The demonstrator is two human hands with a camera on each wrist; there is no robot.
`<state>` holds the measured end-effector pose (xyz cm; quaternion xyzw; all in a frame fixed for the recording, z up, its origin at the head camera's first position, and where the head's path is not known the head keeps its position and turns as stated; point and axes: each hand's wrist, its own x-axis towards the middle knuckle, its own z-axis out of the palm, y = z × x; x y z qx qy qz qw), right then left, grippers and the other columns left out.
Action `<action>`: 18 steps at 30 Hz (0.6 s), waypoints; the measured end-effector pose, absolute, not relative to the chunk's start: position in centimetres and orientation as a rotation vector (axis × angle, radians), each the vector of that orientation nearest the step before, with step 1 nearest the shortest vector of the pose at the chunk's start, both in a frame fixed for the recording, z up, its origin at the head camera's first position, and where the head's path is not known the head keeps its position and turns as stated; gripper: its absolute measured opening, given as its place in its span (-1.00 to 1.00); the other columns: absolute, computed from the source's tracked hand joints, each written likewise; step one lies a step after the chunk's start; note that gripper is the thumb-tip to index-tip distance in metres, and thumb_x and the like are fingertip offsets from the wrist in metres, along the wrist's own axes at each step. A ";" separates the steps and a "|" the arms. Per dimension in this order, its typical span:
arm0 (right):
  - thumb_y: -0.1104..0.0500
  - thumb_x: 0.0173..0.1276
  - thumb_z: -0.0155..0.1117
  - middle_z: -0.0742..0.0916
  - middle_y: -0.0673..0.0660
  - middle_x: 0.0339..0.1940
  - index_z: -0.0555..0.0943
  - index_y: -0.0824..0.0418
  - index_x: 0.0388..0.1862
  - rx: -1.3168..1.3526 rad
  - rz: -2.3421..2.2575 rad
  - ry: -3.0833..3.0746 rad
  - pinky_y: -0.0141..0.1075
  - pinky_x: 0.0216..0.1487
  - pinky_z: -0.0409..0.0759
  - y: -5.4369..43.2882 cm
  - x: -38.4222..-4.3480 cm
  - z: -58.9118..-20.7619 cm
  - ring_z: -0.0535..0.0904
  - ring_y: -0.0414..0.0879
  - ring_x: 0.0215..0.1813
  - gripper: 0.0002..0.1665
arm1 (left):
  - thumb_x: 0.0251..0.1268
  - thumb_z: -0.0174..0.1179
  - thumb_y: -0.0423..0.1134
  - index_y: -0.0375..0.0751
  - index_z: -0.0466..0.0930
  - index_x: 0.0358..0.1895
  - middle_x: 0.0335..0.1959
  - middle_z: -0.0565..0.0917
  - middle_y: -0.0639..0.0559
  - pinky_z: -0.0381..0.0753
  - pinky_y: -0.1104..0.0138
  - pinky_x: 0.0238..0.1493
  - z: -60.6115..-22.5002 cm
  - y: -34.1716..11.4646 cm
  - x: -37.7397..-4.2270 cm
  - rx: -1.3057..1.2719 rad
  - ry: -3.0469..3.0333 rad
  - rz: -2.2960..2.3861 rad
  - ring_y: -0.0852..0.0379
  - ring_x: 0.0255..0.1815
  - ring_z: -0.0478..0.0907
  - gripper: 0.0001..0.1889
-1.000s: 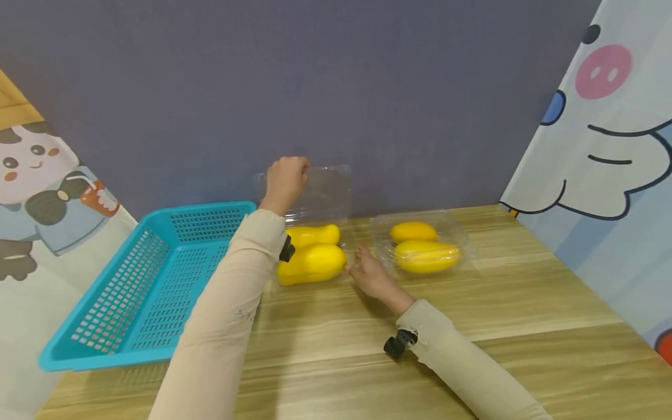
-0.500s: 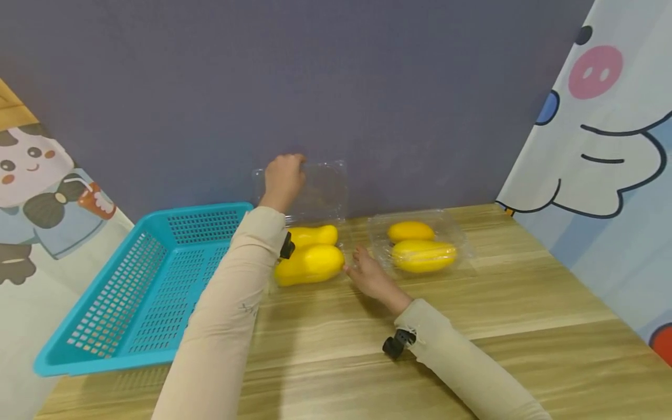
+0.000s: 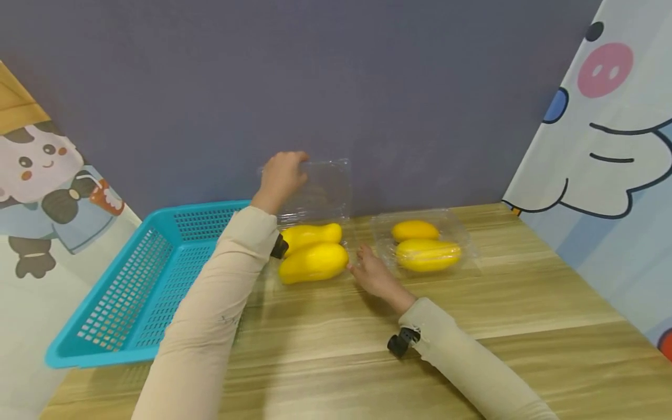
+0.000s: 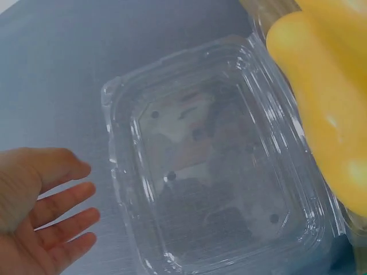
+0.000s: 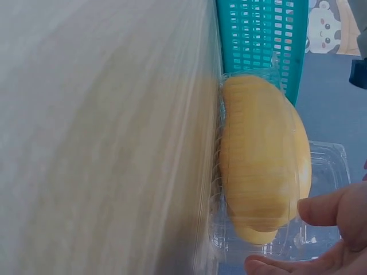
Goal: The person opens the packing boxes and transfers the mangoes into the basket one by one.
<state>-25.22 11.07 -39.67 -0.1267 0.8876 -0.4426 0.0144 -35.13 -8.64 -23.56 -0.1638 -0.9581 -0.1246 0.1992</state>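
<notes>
A clear plastic clamshell box (image 5: 226,240) stands with its lid (image 4: 209,160) raised against the grey backdrop. Two long, smooth yellow fruit-like pieces lie in its base, the front one (image 3: 315,262) and one narrowing near its end (image 3: 312,235) behind. In the left wrist view my left hand (image 4: 46,206) is beside the lid's outer edge, fingers loosely bent, with a visible gap to the plastic. My right hand (image 3: 375,274) is at the box's right end. Its thumb (image 5: 321,209) lies against or very near the box wall, and contact is hard to tell.
A second clear box (image 3: 464,233) on the right holds two yellow pieces, an oval (image 3: 415,231) and a longer one (image 3: 427,255). To the left stands a turquoise perforated basket (image 3: 105,280). The wood-grain table (image 3: 325,350) ends at the grey backdrop (image 3: 409,116).
My left hand and forearm have shifted slightly left relative to the raised lid, and the fingers look a little looser. The right hand keeps its place at the box's right end.
</notes>
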 end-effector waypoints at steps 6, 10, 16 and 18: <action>0.19 0.43 0.06 0.35 0.55 0.29 -0.07 0.58 0.40 -0.403 -1.355 2.771 0.07 0.30 0.30 11.1 -25.2 -39.6 0.33 0.34 0.29 -0.20 | 0.25 0.15 -0.36 -0.24 0.49 0.20 0.13 0.57 -0.15 0.54 0.09 0.04 -23.2 -9.0 -33.9 -0.539 -2.816 -0.328 -0.13 0.06 0.53 -0.58; 0.19 0.43 0.06 0.33 0.55 0.30 -0.07 0.56 0.41 -0.380 -1.360 2.754 0.07 0.29 0.31 11.0 -25.1 -39.5 0.33 0.34 0.29 -0.20 | 0.25 0.20 -0.32 -0.26 0.46 0.22 0.15 0.56 -0.15 0.49 0.09 0.13 -23.4 -9.2 -33.3 -0.585 -2.879 -0.331 -0.11 0.12 0.50 -0.56; 0.19 0.43 0.05 0.32 0.55 0.32 -0.09 0.57 0.42 -0.367 -1.367 2.739 0.07 0.29 0.32 11.0 -25.3 -39.5 0.33 0.34 0.29 -0.19 | 0.20 0.24 -0.31 -0.27 0.48 0.19 0.13 0.56 -0.15 0.46 0.10 0.16 -23.7 -9.2 -32.5 -0.647 -2.913 -0.340 -0.10 0.13 0.48 -0.55; 0.19 0.44 0.04 0.31 0.55 0.32 -0.09 0.58 0.41 -0.375 -1.374 2.739 0.07 0.29 0.31 10.9 -25.3 -39.5 0.33 0.35 0.29 -0.20 | 0.19 0.25 -0.30 -0.26 0.49 0.18 0.12 0.57 -0.15 0.48 0.10 0.13 -23.8 -9.2 -32.4 -0.658 -2.927 -0.349 -0.09 0.11 0.49 -0.55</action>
